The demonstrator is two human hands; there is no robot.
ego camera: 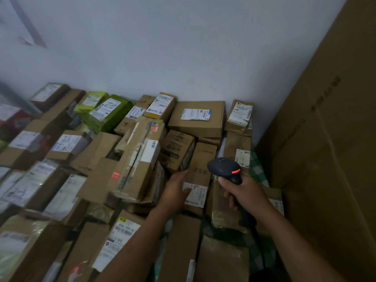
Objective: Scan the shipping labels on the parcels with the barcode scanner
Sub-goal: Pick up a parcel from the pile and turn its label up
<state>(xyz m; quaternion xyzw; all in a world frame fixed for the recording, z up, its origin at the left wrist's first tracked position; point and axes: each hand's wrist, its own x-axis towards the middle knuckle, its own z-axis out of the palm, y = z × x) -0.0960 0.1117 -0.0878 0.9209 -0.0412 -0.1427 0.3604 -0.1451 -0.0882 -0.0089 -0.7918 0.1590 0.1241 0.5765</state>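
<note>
My right hand (245, 193) grips the handle of a black barcode scanner (224, 166) with a red light on its side, its head pointing away from me over the pile. My left hand (176, 191) lies flat, fingers together, on a long brown parcel (200, 169), touching the left edge of that parcel's white shipping label (196, 194). The scanner hangs just right of and above this label. Many more cardboard parcels with white labels fill the surface, among them a flat box (198, 118) at the back.
A tall cardboard sheet (329, 149) leans along the right side. A pale wall (183, 47) closes off the back. Green padded mailers (107, 112) lie at the back left. Green checked cloth (257, 169) shows between parcels at the right.
</note>
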